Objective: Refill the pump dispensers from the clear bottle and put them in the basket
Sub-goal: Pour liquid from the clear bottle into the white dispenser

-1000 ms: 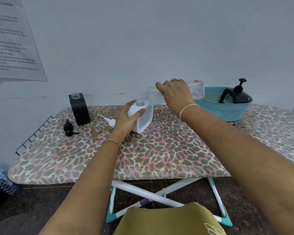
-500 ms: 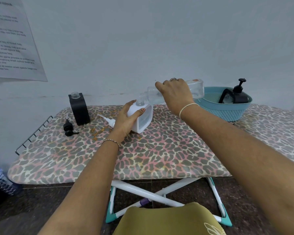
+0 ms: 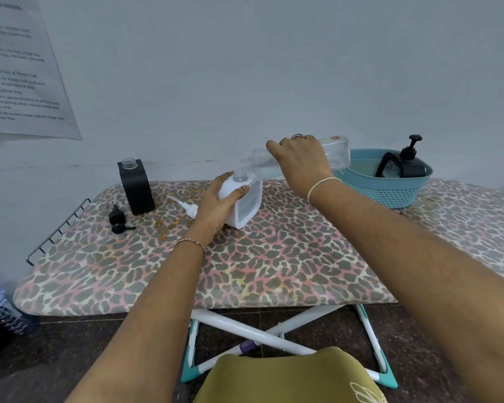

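My left hand (image 3: 213, 206) grips a white dispenser bottle (image 3: 246, 203) standing on the leopard-print board (image 3: 274, 257), its neck uncapped. My right hand (image 3: 300, 161) holds the clear bottle (image 3: 336, 154) tipped nearly flat, its mouth right over the white bottle's neck. The white pump head (image 3: 185, 205) lies on the board just left of my left hand. A black dispenser bottle (image 3: 136, 187) stands uncapped at the back left, with its black pump head (image 3: 117, 220) lying in front of it. Another black dispenser (image 3: 405, 164) with its pump on sits inside the teal basket (image 3: 390, 190) at the right.
A wire rack (image 3: 56, 231) sticks out at the board's left end. A dark water bottle (image 3: 3, 315) stands on the floor at lower left. The wall with a taped paper sheet (image 3: 21, 71) runs right behind the board.
The clear bottle's rear end has risen slightly, tipping it a little more. Both hands stay in the same places.
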Tool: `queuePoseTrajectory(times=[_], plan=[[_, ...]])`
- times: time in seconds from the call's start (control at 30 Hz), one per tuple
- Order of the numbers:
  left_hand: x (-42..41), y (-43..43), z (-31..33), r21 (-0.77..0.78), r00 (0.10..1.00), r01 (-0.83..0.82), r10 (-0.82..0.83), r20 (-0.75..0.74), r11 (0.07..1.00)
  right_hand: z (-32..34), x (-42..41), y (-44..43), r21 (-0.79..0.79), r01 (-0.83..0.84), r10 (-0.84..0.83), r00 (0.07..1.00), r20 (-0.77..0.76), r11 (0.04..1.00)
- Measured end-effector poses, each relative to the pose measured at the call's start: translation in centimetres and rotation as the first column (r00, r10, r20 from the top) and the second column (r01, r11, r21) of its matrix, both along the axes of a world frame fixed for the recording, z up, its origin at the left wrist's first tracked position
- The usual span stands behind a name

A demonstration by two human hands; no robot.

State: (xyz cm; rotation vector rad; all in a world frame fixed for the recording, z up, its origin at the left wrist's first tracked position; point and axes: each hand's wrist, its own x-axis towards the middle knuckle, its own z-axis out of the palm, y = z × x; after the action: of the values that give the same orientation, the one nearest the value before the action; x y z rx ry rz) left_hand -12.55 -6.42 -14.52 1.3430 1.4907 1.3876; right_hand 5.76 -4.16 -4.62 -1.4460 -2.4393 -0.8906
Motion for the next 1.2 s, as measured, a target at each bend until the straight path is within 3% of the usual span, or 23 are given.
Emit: queuePoseTrajectory(times=[0.47,0.67,0.8,0.9,1.2], plan=[[0.0,0.1,-0.1,0.007,1.0,-0.004,0.004,0.007,1.0,-0.9,0.6,-0.1,-0.057,0.044,-0.048,0.996,-0.08,0.997],[-0.1,0.0,-0.2,0.019,1.0,0.003,-0.003,0.002,1.0,-3.2,1.9,0.4,-0.21,0.057,-0.127,0.933,-0.336,0.976],[0.0,0.0,-0.1,0.018,1.0,0.002,-0.002,0.003,1.0,-4.8,2.7,1.1,-0.356,-0.01,-0.239,0.724,-0.647,0.934],[0.1,-0.1,0.0,0.026,1.0,-0.006,0.006,-0.007,1.0,-5.3,3.2,1.3,-0.403,-0.03,-0.315,0.571,-0.758,0.915],[0.0,0.1,-0.5,0.028,1.0,-0.019,0.019,-0.003,0.999,-6.8,2.9,2.1,-0.242,-0.148,-0.242,0.014,-0.97,0.959]])
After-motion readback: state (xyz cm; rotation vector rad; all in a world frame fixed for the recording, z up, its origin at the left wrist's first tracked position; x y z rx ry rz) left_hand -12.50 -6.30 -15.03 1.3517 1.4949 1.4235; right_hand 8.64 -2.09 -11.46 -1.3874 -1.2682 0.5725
